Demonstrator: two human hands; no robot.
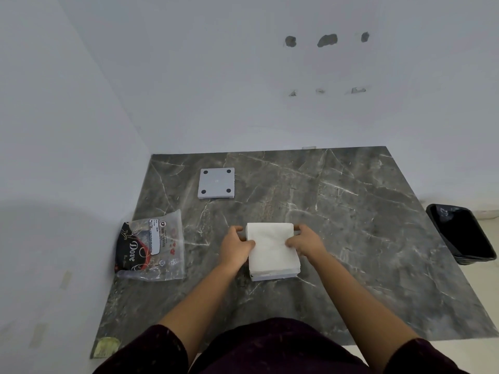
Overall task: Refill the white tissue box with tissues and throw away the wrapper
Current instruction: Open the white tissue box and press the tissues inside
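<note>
A white stack of tissues (pixel 271 245) sits in the white tissue box (pixel 272 276) at the middle of the table, only the box's near edge showing under it. My left hand (pixel 237 248) grips the stack's left side and my right hand (pixel 306 242) grips its right side, thumbs on top. The box's square lid (pixel 216 183) lies upside down farther back, four dark feet facing up. The clear plastic wrapper (pixel 151 247) with a black and red print lies flat at the table's left edge.
The dark marble table (pixel 351 225) stands in a corner between two white walls. A black bin (pixel 463 233) lined with a bag stands on the floor past the table's right edge.
</note>
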